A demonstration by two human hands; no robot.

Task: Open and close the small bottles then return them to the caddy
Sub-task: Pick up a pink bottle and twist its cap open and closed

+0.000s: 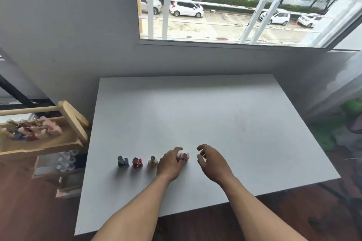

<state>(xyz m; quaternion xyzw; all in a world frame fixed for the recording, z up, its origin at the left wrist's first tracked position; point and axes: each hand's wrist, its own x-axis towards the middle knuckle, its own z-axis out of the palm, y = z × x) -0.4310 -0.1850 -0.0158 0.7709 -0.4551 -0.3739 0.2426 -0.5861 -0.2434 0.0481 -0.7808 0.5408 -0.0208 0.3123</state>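
Four small bottles stand upright in a row on the white table (215,113); wooden caddy (64,144) sits off its left edge, more bottles inside. From left: blue bottle (123,161), red bottle (137,162), pale bottle (153,160), pink bottle (184,156). Pink one lies between my hands, just right of my left hand (170,164), whose curled fingers touch its side. My right hand (211,160) hovers near, half open, empty. Likely left steadies, right takes the cap.
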